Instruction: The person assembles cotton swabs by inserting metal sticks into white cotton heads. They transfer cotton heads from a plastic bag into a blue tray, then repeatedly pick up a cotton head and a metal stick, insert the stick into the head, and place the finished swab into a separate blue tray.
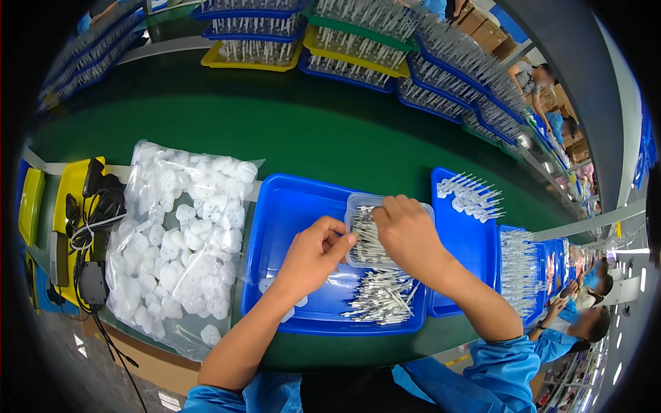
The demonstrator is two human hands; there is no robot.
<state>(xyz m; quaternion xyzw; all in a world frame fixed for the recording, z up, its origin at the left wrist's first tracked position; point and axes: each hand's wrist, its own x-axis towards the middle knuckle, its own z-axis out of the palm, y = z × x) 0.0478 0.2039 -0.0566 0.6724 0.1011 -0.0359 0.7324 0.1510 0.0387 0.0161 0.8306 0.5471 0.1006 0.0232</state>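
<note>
Over a blue tray (344, 180), both my hands work close together. My right hand (406, 230) is closed with its fingertips in a pinch above a clear plastic box (354, 201). Whatever it pinches is hidden behind the fingers. Inside the box lie thin grey-white rods (368, 241). My left hand (313, 255) is at the box's left edge, with fingers curled and thumb against the index finger; any small thing between them cannot be made out. A loose pile of similar rods (385, 296) lies below the box. Some white discs (288, 314) lie partly hidden beneath my left forearm.
Left stands a clear bag (172, 241) full of white plastic pieces, beside yellow bins (76, 186) and a black cable bundle (103, 206). A right-hand blue tray (458, 241) holds rods set in white bases (471, 199). Stacked trays (255, 62) line the back. Co-workers sit at right.
</note>
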